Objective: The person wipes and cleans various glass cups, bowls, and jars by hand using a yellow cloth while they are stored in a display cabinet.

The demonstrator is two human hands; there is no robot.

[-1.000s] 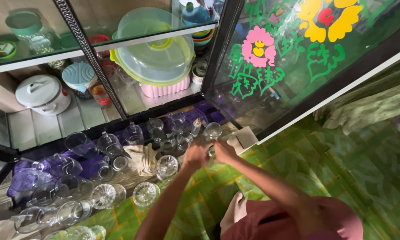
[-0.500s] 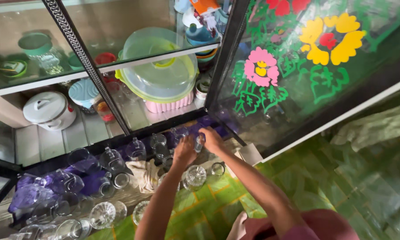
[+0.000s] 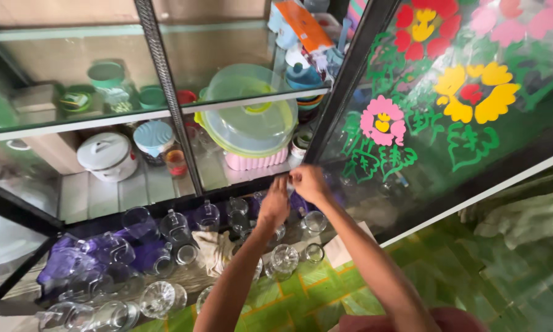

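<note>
- Hands met at the cabinet's lower front edge: the right hand (image 3: 309,183) was curled shut on a small clear thing, seemingly a small glass, too hidden to name surely; the left hand (image 3: 274,206) sat just beside and below it, fingers bent, grip not clear.
- The held thing lay between both hands, nearer the right; its long axis could not be told.
- Just below stood glass mugs (image 3: 313,222) and upturned glasses (image 3: 284,258), with a crumpled cloth (image 3: 214,251) to the left.
- Farther out: the purple shelf liner (image 3: 64,261), a domed plastic lid (image 3: 252,120), a white pot (image 3: 107,155), and the flower-painted glass door (image 3: 449,104).
</note>
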